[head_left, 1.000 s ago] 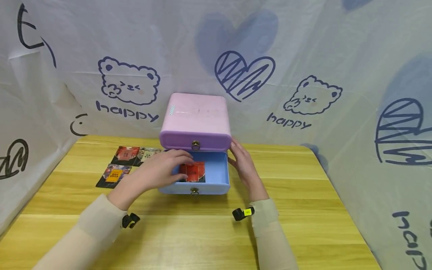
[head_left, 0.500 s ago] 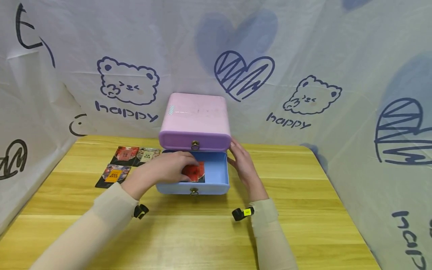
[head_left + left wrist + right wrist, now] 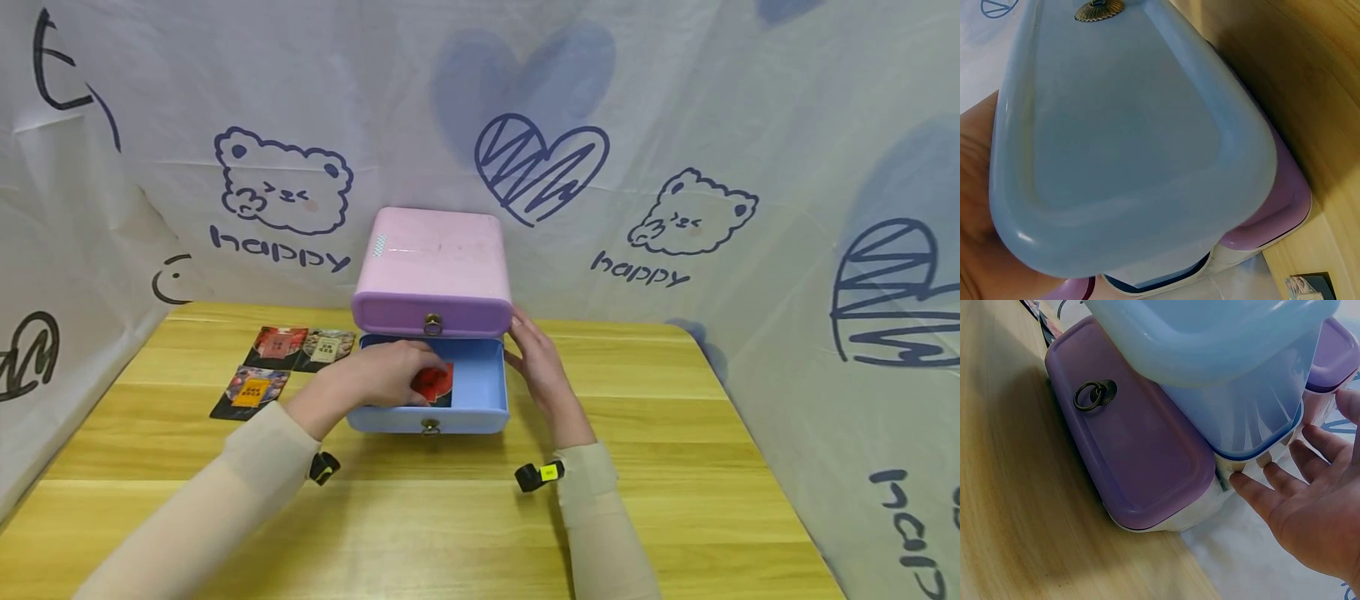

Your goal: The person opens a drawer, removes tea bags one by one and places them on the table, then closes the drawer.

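A small pink chest [image 3: 438, 250] of drawers stands against the back cloth, its middle light-blue drawer [image 3: 480, 375] pulled out below a purple top drawer [image 3: 465, 312]. My left hand [image 3: 382, 375] reaches inside the blue drawer, fingers curled and thumb in front, pinching a flat red-and-black packet [image 3: 435, 385]. The left part of the packet is hidden under the hand. In the left wrist view the drawer front [image 3: 1129, 125] covers the fingers. My right hand [image 3: 1316, 494] has its fingers spread, fingertips against the chest's right side, beside the drawer.
Left of the chest, three similar packets lie on the wooden table: a red one [image 3: 276, 346], a pale-labelled one [image 3: 326, 348] and a yellow-labelled one [image 3: 250, 390]. A purple bottom drawer [image 3: 1141, 437] with a ring pull sits shut beneath the blue one. Printed cloth [image 3: 420, 108] hangs behind.
My left hand has moved right and deeper into the blue drawer, its fingers and thumb closing over the red packet. The right hand stays at the chest's side.
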Action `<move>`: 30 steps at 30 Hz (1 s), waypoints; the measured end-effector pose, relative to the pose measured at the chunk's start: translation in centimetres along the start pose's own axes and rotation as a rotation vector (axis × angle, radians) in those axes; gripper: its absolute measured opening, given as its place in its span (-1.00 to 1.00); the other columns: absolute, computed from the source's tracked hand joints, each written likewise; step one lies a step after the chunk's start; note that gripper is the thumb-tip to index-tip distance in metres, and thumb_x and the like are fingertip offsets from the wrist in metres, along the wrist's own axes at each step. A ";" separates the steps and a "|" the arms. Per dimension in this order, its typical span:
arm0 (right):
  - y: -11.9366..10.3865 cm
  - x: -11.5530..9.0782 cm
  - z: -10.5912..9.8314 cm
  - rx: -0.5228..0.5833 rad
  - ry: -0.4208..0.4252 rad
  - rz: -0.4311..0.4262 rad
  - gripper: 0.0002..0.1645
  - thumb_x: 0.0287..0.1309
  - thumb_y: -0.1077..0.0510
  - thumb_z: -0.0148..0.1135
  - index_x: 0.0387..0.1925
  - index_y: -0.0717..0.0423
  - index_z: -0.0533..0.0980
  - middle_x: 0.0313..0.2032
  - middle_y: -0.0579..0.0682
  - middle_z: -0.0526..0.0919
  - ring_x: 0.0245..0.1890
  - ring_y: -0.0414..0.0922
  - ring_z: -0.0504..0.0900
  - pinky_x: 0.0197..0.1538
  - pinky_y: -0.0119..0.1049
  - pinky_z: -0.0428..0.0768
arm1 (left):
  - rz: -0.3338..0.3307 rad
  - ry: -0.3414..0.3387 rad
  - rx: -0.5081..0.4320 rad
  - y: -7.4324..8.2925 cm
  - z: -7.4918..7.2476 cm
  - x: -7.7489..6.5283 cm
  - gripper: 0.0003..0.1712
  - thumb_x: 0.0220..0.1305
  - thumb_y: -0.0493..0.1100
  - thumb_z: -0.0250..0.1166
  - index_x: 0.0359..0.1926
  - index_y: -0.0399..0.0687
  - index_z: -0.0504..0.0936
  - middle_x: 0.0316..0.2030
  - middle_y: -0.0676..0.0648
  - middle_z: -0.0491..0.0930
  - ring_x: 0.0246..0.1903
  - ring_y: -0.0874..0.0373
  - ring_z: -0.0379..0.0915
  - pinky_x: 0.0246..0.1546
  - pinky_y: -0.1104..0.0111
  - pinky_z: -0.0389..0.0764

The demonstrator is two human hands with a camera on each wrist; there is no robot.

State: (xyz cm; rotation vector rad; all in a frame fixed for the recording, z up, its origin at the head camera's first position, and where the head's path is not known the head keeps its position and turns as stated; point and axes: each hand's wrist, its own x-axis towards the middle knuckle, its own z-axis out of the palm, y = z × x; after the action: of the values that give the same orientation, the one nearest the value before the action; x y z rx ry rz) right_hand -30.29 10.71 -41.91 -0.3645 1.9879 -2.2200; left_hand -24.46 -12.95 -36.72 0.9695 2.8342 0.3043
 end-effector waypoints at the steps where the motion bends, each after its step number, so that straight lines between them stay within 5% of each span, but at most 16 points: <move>1: 0.0 0.0 0.0 -0.002 0.000 0.001 -0.41 0.18 -0.23 0.01 0.23 -0.20 0.31 0.28 -0.18 0.24 0.19 -0.24 0.20 0.21 0.02 0.28 | 0.000 0.000 0.000 0.0 0.0 0.0 -0.43 -0.01 0.03 0.37 0.07 0.02 0.51 -0.05 0.01 0.49 -0.17 0.23 0.35 -0.10 0.27 0.48; 14: -0.1 0.1 -0.2 0.011 -0.026 0.016 -0.43 0.26 -0.11 -0.06 0.27 -0.09 0.24 0.31 -0.12 0.18 0.20 -0.22 0.17 0.22 -0.01 0.27 | 0.003 -0.019 -0.056 0.0 -0.1 0.0 -0.40 -0.07 -0.03 0.40 0.06 -0.02 0.51 -0.05 -0.02 0.50 -0.16 0.18 0.36 -0.09 0.27 0.47; 30: 0.0 0.0 0.0 0.017 -0.002 -0.006 -0.43 0.20 -0.18 0.00 0.23 -0.18 0.30 0.27 -0.19 0.25 0.18 -0.26 0.20 0.22 0.02 0.26 | -0.024 -0.038 -0.045 -0.4 -0.3 0.0 -0.38 -0.08 0.09 0.39 0.07 0.11 0.51 -0.03 0.07 0.52 -0.18 0.27 0.36 -0.08 0.29 0.46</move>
State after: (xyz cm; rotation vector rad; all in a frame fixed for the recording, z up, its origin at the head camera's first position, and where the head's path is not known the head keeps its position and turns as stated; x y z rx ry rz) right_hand -30.30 10.72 -41.93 -0.3712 1.9688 -2.2378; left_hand -24.74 -13.26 -36.52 0.9213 2.7903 0.3417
